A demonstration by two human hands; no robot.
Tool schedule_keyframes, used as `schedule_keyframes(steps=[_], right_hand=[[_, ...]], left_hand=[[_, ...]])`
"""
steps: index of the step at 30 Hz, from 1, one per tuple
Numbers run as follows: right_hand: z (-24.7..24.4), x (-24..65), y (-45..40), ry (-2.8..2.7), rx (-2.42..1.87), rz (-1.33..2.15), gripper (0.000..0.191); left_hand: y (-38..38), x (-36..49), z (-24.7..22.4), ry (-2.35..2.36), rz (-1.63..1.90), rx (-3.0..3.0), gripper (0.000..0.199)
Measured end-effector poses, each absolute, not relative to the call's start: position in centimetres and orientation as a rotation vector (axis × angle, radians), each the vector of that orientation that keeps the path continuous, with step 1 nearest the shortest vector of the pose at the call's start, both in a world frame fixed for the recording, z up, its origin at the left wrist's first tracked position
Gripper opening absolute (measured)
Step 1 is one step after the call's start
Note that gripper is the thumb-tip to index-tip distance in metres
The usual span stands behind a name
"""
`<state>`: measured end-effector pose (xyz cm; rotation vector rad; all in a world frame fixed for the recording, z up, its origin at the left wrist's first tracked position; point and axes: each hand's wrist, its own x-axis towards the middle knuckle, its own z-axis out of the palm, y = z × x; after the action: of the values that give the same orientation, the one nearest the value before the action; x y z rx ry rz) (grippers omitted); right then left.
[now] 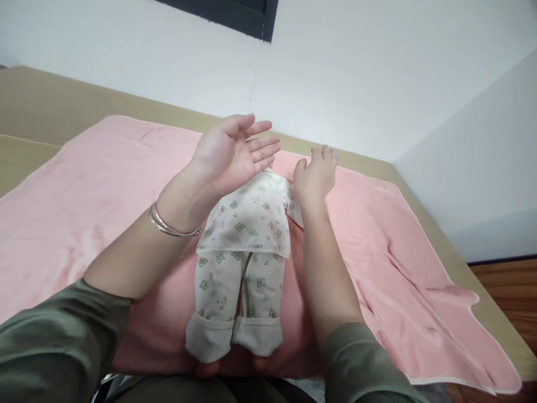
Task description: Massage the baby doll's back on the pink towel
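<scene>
A small baby-sized figure lies on the pink blanket, dressed in a white printed top (251, 218) and matching trousers (262, 285) with turned-up cuffs. Its feet point towards me. My left hand (235, 148) hovers over the upper end of the figure, palm turned up and fingers stretched out, and hides the head. Whether this is a doll or a baby I cannot tell. Beside the sleeve on the right, my right hand (316, 173) has its thumb and fingers apart, with nothing visible in it. A silver bangle (163, 221) circles my left wrist.
The pink blanket (403, 263), wrinkled at the right, covers most of a light wooden table (54, 101). A white wall (344, 73) rises behind, with a dark frame (247, 17) at the top. Brown wooden flooring (503, 291) shows at the right.
</scene>
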<state>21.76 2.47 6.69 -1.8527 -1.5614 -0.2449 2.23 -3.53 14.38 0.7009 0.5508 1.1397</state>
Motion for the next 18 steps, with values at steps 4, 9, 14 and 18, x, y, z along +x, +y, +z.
schedule_keyframes(steps=[4, 9, 14, 18], right_hand=[[6.7, 21.7, 2.6, -1.546, -1.911, -0.283, 0.049], [6.7, 21.7, 2.3, -1.548, -1.927, -0.344, 0.052], [6.9, 21.7, 2.0, -1.575, -1.934, -0.326, 0.054], [7.1, 22.5, 2.1, -1.663, -1.908, -0.296, 0.054]], left_hand=[[-4.4, 0.6, 15.2, 0.579, 1.193, 0.601, 0.054], [-6.4, 0.0, 16.7, 0.551, 1.135, 0.53, 0.05], [-8.3, -0.8, 18.1, 0.486, 1.184, 0.544, 0.05], [-9.1, -0.7, 18.2, 0.457, 1.233, 0.569, 0.051]])
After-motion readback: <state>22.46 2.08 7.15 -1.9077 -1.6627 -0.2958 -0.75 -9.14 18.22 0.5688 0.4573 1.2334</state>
